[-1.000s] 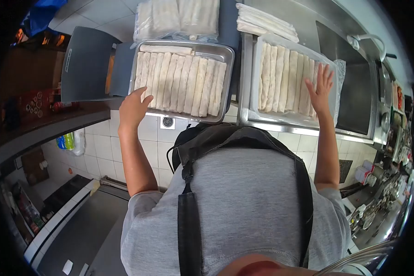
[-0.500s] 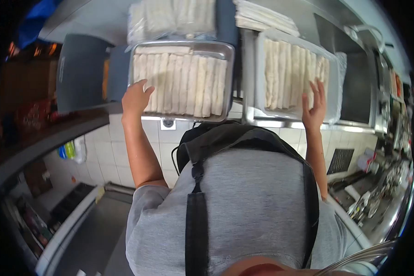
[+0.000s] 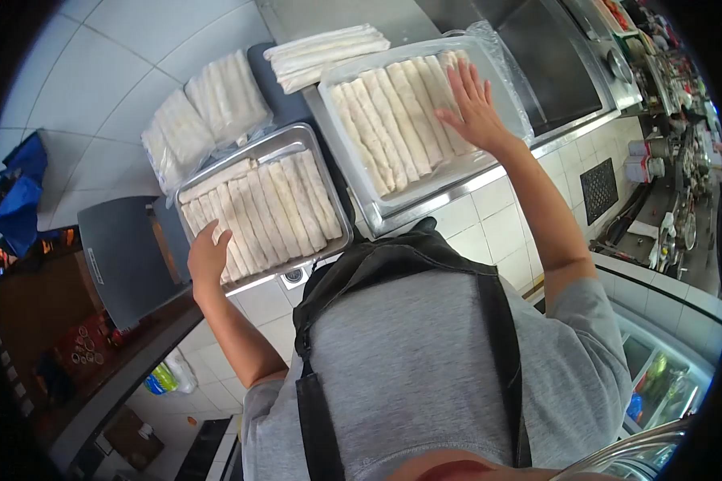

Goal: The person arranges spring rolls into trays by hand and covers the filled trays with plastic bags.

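My left hand (image 3: pixel 208 260) rests at the left side of a metal tray (image 3: pixel 347 224), its fingers apart and touching or just above the nearest rolls. Long pale dough-like rolls (image 3: pixel 273 204) lie side by side in that tray, with one laid crosswise along the far edge. To the right, a translucent plastic tub (image 3: pixel 512 100) holds a row of similar rolls (image 3: pixel 397 120). Over its right end my right hand (image 3: pixel 481 116) is spread flat, holding nothing; whether the palm presses on the rolls I cannot tell.
Behind the metal tray lie clear bags of pale rolls (image 3: pixel 229 96). A stack of long white pieces (image 3: pixel 325 56) sits behind the tub. A dark sink (image 3: pixel 547 68) is at right, a grey chair-like panel (image 3: pixel 128 260) at left, and blue plastic (image 3: pixel 20 188) farther left.
The view has turned, so the trays appear slanted. My right hand has moved farther in over the tub's rolls and its fingers have straightened. My left hand stays by the metal tray's left side.
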`<state>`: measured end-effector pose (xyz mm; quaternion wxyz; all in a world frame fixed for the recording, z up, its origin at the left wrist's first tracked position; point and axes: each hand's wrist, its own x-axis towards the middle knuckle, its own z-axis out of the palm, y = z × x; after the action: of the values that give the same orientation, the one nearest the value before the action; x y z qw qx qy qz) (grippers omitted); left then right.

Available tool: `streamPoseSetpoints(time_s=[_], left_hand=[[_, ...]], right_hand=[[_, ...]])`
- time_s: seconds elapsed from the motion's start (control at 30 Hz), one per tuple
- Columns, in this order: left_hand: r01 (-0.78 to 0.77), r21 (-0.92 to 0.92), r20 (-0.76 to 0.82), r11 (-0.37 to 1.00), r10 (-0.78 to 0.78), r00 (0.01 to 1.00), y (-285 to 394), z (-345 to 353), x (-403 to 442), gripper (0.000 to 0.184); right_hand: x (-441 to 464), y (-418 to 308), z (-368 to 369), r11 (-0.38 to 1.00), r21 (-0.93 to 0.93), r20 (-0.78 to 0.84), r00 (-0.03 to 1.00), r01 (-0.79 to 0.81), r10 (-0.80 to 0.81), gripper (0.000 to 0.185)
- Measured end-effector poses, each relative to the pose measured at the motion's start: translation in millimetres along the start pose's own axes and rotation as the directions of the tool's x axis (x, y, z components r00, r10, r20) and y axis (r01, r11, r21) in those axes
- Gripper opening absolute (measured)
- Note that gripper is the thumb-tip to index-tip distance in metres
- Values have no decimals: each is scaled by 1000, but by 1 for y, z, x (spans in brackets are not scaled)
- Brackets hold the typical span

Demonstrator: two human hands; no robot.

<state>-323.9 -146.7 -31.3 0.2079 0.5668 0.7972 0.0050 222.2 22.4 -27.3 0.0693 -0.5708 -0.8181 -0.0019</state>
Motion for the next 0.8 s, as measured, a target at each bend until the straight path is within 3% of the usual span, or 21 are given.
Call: streamPoseSetpoints(time_s=[0.1, 0.23, 0.33, 0.47, 0.57, 0.63, 0.77, 0.8], left_hand=[[32, 23, -8, 999, -31, 999, 10, -8, -16, 50], [23, -9, -12, 1000, -23, 1000, 27, -8, -42, 50], [59, -2, -1, 998, -59, 998, 34, -3, -58, 51], [50, 52, 0, 997, -50, 999, 57, 1, -78, 52], [31, 26, -40, 999, -30, 999, 99, -2, -88, 52], [-68, 6, -97, 998, 68, 993, 104, 13, -88, 52], [-205, -110, -284, 973, 167, 944, 174, 12, -106, 51], [-242, -140, -317, 960, 188, 930, 189, 13, -107, 51]], right_hand=[[28, 31, 28, 997, 65, -51, 998, -38, 41, 90], [38, 39, 34, 996, 44, 104, 991, -83, 79, 87], [41, 44, 47, 998, 58, 1, 1000, -2, 2, 83], [45, 46, 38, 984, 180, 148, 989, -14, -13, 80], [50, 65, 56, 964, 251, 9, 996, 89, -94, 85], [39, 62, 28, 947, 302, 4, 993, 109, -116, 90], [13, 83, -8, 728, 593, -181, 939, 343, -294, 74], [4, 85, -28, 787, 504, -224, 934, 356, -278, 72]])
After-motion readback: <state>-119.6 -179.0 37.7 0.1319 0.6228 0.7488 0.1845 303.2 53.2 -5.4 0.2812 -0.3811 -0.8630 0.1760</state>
